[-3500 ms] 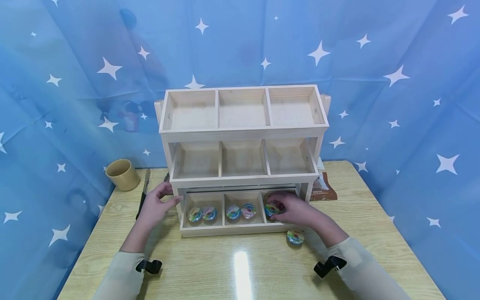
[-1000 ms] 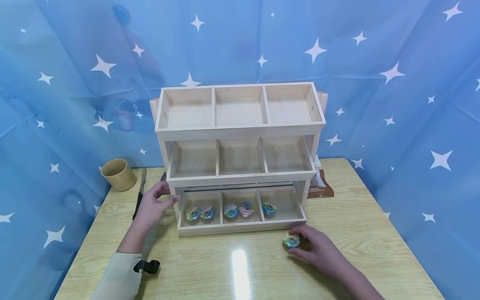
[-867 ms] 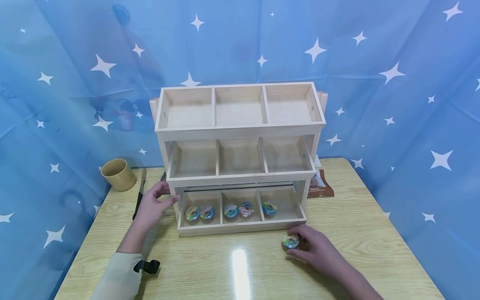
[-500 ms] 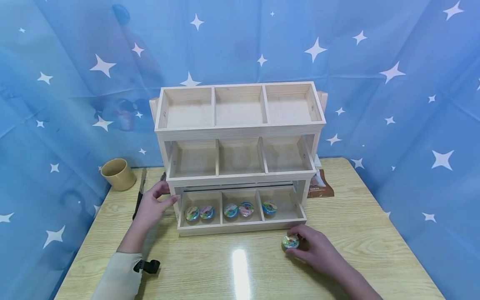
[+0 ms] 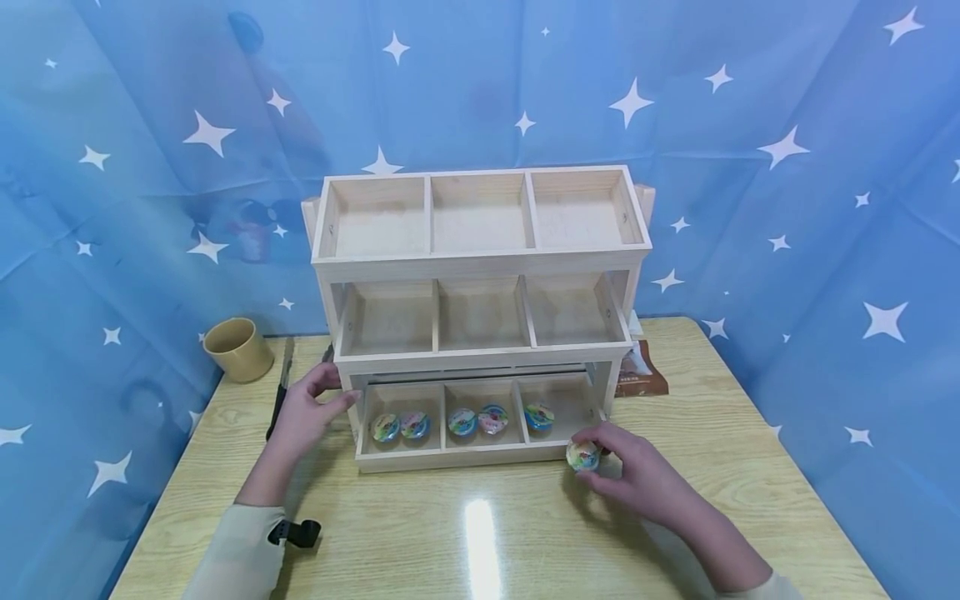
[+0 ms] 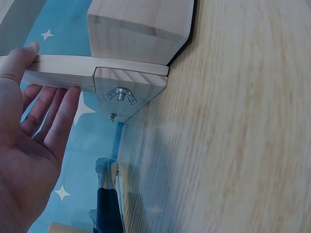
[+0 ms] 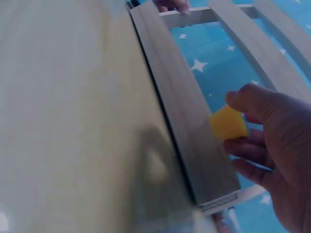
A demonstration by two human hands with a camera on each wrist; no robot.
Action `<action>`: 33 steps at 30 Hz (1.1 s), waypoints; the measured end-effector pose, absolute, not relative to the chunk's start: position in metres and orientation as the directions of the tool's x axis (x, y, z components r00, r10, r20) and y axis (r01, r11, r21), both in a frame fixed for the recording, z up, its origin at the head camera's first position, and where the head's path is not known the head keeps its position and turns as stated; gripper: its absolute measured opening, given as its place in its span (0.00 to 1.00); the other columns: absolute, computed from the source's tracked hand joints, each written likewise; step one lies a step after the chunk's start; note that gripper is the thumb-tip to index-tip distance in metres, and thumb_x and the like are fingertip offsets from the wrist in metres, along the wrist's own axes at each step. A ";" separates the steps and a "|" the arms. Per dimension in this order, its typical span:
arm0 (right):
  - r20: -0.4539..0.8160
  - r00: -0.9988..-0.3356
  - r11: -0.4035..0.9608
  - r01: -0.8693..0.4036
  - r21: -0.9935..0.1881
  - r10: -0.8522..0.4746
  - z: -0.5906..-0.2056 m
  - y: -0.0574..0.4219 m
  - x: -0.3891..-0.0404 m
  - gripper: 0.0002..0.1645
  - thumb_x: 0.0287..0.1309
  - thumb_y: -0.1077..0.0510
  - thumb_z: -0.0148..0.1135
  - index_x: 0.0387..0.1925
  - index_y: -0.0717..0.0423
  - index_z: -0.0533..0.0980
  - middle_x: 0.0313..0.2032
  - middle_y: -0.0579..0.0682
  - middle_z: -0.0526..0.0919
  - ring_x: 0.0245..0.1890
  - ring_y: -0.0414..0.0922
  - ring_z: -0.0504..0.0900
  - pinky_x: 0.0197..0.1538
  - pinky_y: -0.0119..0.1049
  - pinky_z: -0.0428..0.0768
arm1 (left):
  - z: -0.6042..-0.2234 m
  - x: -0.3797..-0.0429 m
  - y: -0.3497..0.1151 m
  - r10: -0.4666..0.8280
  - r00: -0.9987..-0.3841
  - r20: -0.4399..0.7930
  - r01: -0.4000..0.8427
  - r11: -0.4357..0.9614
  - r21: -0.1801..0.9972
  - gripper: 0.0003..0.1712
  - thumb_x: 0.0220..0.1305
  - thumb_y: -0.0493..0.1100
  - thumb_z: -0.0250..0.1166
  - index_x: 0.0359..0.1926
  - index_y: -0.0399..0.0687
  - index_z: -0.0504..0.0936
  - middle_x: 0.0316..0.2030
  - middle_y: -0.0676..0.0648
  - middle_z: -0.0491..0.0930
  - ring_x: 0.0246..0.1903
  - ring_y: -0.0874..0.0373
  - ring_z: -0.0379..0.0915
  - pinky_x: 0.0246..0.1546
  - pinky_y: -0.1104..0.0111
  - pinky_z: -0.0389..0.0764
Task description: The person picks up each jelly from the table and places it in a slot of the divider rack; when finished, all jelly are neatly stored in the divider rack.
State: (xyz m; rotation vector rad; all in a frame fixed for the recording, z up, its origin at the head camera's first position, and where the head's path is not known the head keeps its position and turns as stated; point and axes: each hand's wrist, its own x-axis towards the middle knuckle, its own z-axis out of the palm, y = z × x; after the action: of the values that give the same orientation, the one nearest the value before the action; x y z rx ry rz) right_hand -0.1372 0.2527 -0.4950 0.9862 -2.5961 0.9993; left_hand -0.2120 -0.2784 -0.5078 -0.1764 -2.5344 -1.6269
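My right hand (image 5: 637,477) pinches a small jelly cup (image 5: 582,456) between thumb and fingers, just above the front edge of the rack's bottom tier. Seen from the right wrist, that cup (image 7: 228,123) has a yellow body. The three-tier wooden rack (image 5: 480,265) has three compartments per tier. Two jelly cups lie in the bottom left compartment, two in the middle one, and a single blue-rimmed cup (image 5: 538,417) in the right one. With thumb and fingers on opposite sides, my left hand (image 5: 303,412) holds the rack's left upright (image 6: 63,68).
A tan mug (image 5: 238,350) stands at the table's back left. Beside it lie dark-handled tongs (image 5: 282,392), close to the left hand. Behind the rack's right side is a brown and white packet (image 5: 642,375). A star-patterned blue curtain (image 5: 480,92) hangs behind the table.
After leaving a cup in the bottom right compartment, my right hand took the cup on the table and has now raised it toward that tier. The left hand stays on the upright.
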 end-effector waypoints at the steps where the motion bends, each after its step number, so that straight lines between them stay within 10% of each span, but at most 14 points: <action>1: 0.392 -0.758 0.556 -0.650 -0.518 -0.521 -0.493 0.253 -0.140 0.31 0.56 0.66 0.85 0.59 0.52 0.82 0.51 0.38 0.87 0.46 0.36 0.84 0.46 0.45 0.88 | -0.508 -0.212 -0.278 0.030 -0.986 0.166 0.164 0.413 0.896 0.26 0.74 0.46 0.77 0.67 0.45 0.82 0.56 0.38 0.86 0.60 0.45 0.79 0.66 0.36 0.74; 11: 0.394 -0.739 0.531 -0.669 -0.520 -0.546 -0.481 0.252 -0.166 0.33 0.56 0.70 0.82 0.63 0.59 0.81 0.46 0.45 0.86 0.38 0.42 0.83 0.40 0.41 0.86 | -0.508 -0.212 -0.277 0.027 -0.986 0.164 0.161 0.407 0.899 0.26 0.74 0.46 0.78 0.67 0.46 0.82 0.55 0.39 0.86 0.60 0.46 0.79 0.66 0.36 0.75; 33: 0.271 -0.857 0.756 -0.515 -0.403 -0.439 -0.486 0.235 -0.194 0.26 0.60 0.60 0.83 0.58 0.63 0.86 0.60 0.65 0.84 0.57 0.63 0.85 0.59 0.61 0.84 | -0.507 -0.212 -0.278 0.026 -0.986 0.167 0.163 0.406 0.899 0.24 0.74 0.46 0.77 0.65 0.44 0.83 0.55 0.38 0.87 0.60 0.44 0.78 0.69 0.31 0.69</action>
State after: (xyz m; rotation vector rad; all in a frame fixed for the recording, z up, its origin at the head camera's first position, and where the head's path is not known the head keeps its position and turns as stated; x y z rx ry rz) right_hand -0.1941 0.2350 -0.4857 0.7648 -2.7929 0.7116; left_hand -0.2124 -0.2782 -0.5071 -0.1712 -2.5257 -1.6379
